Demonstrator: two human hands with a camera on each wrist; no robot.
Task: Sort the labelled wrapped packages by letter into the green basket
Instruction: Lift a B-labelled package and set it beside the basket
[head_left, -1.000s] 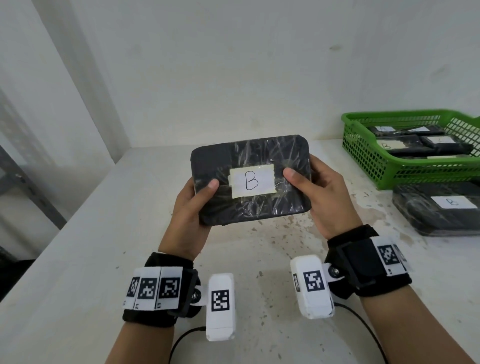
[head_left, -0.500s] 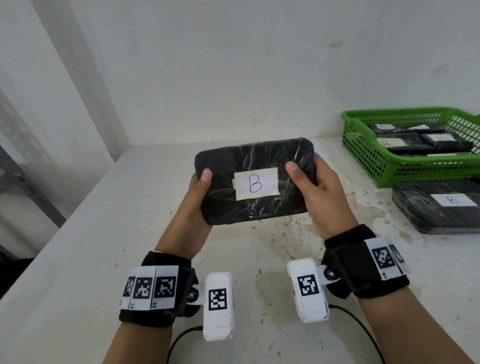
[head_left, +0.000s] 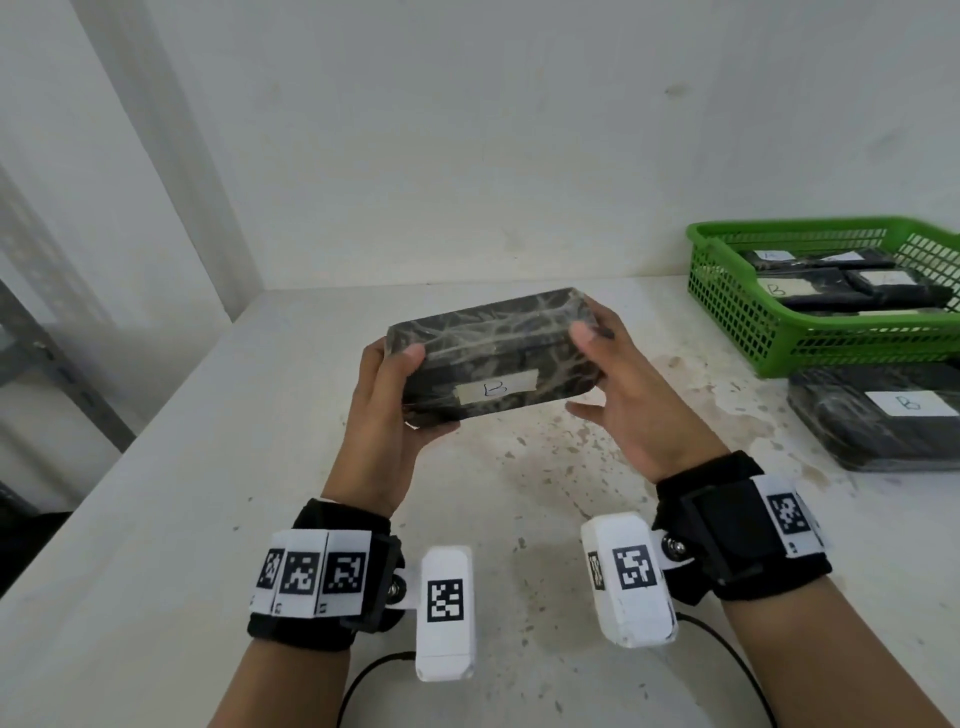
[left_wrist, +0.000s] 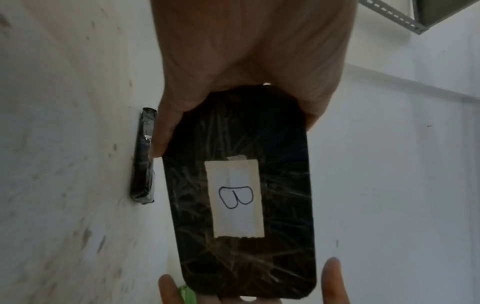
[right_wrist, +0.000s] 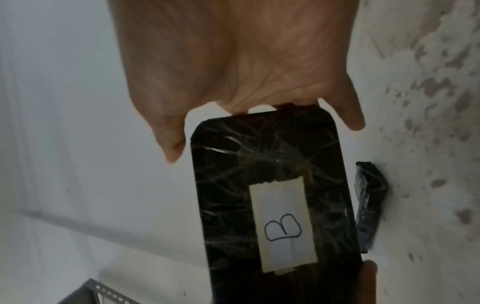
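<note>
Above the table (head_left: 156, 519), you hold a B package (head_left: 493, 358) between your left hand (head_left: 387, 410) and right hand (head_left: 631, 395), fingers curled round its ends.
Several packages already lie in the green basket (head_left: 779, 343); this one and another B package (head_left: 878, 421) beside the basket remain.

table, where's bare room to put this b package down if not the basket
Bare table lies left of the left hand, out to the edge, and behind the held package to the wall. Crowded on the right: the green basket holds several packages, with another B package before it.
</note>
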